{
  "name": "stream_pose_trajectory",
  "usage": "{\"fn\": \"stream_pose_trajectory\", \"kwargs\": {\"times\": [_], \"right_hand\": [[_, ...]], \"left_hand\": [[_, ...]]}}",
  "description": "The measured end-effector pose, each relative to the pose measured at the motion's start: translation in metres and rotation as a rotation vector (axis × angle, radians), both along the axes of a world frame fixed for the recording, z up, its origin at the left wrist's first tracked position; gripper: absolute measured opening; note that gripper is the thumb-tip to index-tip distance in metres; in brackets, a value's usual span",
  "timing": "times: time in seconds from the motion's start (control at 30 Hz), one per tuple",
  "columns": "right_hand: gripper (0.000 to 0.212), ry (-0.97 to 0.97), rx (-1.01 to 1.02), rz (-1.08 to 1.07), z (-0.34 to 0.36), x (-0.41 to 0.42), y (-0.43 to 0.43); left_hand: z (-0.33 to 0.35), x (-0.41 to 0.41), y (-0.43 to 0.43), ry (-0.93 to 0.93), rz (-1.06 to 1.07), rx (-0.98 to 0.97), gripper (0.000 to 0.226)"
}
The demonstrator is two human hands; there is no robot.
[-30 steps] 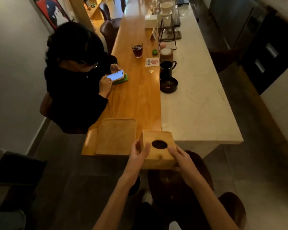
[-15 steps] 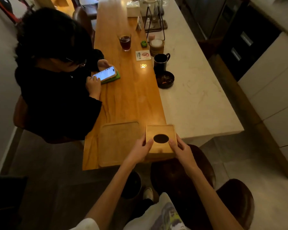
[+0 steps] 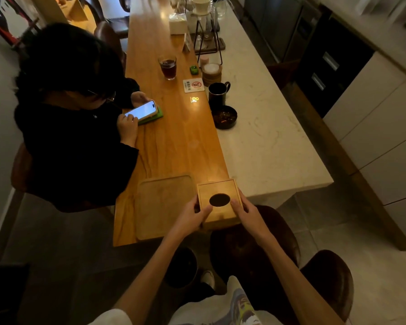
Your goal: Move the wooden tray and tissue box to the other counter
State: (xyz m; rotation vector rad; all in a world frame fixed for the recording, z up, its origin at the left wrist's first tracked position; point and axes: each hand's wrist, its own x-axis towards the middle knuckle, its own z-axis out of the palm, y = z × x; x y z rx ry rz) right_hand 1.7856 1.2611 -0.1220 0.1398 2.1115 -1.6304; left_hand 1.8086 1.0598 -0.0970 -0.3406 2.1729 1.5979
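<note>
A square wooden tissue box (image 3: 218, 190) with a dark oval hole in its top sits at the near end of the wooden counter (image 3: 174, 141). My left hand (image 3: 192, 215) grips its left side and my right hand (image 3: 244, 213) grips its right side, thumbs on the lid. Directly left of the box lies the flat wooden tray (image 3: 164, 205), touching or nearly touching it, at the counter's near edge.
A person in black (image 3: 75, 127) sits at the left using a phone (image 3: 142, 111). Farther along stand a glass of dark drink (image 3: 168, 66), a black mug (image 3: 217, 92) and a black bowl (image 3: 225, 117). The white marble counter (image 3: 267, 141) adjoins on the right. Brown stools (image 3: 251, 249) stand below me.
The box, held off the counter's end a second ago, has come forward and now sits on the counter beside the tray. Both hands stay on it. The camera moved closer.
</note>
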Motion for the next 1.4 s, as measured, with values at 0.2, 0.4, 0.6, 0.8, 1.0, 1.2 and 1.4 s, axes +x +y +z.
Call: {"fn": "stream_pose_trajectory", "kwargs": {"times": [0.2,0.4,0.6,0.8,1.0,1.2,1.4], "right_hand": [[0.087,-0.046,0.043,0.23,-0.01,-0.001,0.043],[0.065,0.153,0.312,0.247,-0.031,0.014,0.04],[0.038,0.23,0.237,0.023,-0.048,0.029,0.017],[0.03,0.279,0.273,0.015,-0.055,0.033,0.018],[0.028,0.263,0.301,0.019,-0.057,0.03,0.02],[0.028,0.229,0.334,0.031,-0.058,0.025,0.022],[0.029,0.221,0.339,0.045,-0.059,0.021,0.023]], "left_hand": [[-0.012,0.018,0.002,0.19,-0.164,-0.334,0.103],[-0.039,0.038,0.005,0.493,-0.301,-0.692,0.107],[-0.049,0.043,0.007,0.561,-0.189,-0.661,0.102],[-0.056,0.041,0.005,0.625,-0.219,-0.683,0.102],[-0.063,0.039,0.001,0.644,-0.244,-0.692,0.106],[-0.067,0.037,-0.002,0.685,-0.257,-0.7,0.111],[-0.066,0.035,-0.005,0.703,-0.281,-0.711,0.107]]}}
